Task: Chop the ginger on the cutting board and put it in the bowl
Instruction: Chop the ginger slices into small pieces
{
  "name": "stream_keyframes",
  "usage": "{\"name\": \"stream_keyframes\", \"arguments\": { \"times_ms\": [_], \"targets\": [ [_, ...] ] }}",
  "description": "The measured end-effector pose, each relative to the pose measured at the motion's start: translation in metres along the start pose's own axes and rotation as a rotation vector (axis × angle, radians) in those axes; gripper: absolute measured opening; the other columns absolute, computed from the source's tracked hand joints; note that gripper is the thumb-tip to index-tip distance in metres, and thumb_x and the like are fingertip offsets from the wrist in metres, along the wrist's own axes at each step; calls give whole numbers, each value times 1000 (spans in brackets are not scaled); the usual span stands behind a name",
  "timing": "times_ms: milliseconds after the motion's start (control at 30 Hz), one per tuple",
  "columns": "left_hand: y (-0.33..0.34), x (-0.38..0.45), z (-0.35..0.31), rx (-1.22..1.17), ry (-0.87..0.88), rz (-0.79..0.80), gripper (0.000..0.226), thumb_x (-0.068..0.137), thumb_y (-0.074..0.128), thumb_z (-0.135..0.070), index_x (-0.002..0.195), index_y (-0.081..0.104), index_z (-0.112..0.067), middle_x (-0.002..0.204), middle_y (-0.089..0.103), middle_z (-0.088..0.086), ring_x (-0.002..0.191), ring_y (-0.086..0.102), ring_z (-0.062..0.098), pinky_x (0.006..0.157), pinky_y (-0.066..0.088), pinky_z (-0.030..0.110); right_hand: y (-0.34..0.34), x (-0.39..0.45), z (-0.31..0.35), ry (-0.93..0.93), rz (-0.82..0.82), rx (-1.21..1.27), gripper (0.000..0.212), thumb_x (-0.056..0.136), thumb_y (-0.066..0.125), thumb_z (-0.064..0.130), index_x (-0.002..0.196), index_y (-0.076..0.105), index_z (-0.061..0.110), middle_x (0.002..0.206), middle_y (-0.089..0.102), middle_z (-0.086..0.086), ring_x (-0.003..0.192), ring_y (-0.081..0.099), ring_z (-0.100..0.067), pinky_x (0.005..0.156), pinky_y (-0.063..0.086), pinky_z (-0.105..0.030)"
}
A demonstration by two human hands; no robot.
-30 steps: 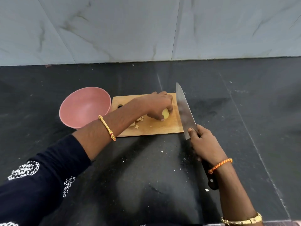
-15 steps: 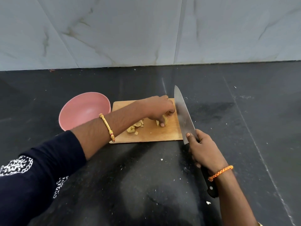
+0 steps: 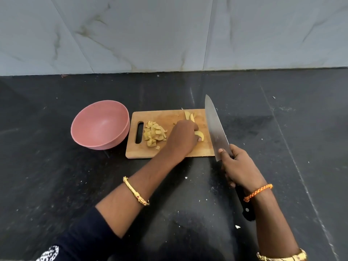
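On the cutting board [image 3: 188, 154], the left hand [image 3: 183, 139] curls its fingers [image 3: 198, 139] onto a ginger slice [image 3: 200, 135]. Chopped ginger [image 3: 154, 133] sits near the board's handle slot, beside the pink bowl [image 3: 100, 125]. The right hand [image 3: 238, 167] grips the knife [image 3: 215, 129], fingers clamped on its handle, above the dark surface [image 3: 56, 176].

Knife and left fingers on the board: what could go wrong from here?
1. The left hand pinches a ginger slice close beside the knife blade, so the next cut could nick a fingertip.
2. More slices lie at the cutting board's far edge and may slide onto the counter.
3. The chopped pile sits by the handle slot; pieces may drop through when swept toward the bowl.
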State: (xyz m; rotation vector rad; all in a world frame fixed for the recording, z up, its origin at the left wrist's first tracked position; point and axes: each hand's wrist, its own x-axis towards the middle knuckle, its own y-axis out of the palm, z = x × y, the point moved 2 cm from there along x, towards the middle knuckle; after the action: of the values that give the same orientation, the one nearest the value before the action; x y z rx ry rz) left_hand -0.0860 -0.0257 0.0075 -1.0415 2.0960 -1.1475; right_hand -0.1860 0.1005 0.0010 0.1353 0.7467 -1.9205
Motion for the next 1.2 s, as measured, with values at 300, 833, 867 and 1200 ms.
{"name": "stream_keyframes", "arguments": {
  "times_ms": [300, 833, 867, 1200],
  "targets": [
    [30, -30, 2, 187, 38, -151, 43, 96, 47, -30, 133, 45, -8, 128, 42, 11, 116, 39, 25, 94, 39, 33, 8, -12, -13, 32, 0, -19, 28, 99, 42, 30, 78, 45, 12, 62, 46, -5, 39, 39, -15, 36, 36, -25],
    [38, -30, -8, 191, -67, -321, 34, 92, 50, -38, 117, 60, -16, 118, 55, 8, 105, 47, 27, 77, 45, 35, -2, -11, -15, 39, -23, 14, 27, 98, 42, 32, 81, 45, 11, 62, 46, -5, 34, 39, -15, 36, 34, -26],
    [36, -31, -7, 168, -51, -299, 40, 92, 51, -39, 125, 55, -16, 121, 53, 8, 107, 45, 27, 81, 44, 35, -1, -12, -14, 29, -24, -10, 28, 98, 42, 32, 79, 44, 11, 62, 46, -5, 34, 39, -15, 36, 34, -25],
    [21, -33, 16, -49, 71, -243, 34, 90, 60, -19, 122, 60, -8, 108, 56, 8, 107, 46, 20, 87, 43, 30, 25, -21, -6, -106, -73, -179, 28, 101, 36, 29, 83, 48, 10, 71, 58, -7, 75, 55, -30, 58, 36, -33]
  ]
}}
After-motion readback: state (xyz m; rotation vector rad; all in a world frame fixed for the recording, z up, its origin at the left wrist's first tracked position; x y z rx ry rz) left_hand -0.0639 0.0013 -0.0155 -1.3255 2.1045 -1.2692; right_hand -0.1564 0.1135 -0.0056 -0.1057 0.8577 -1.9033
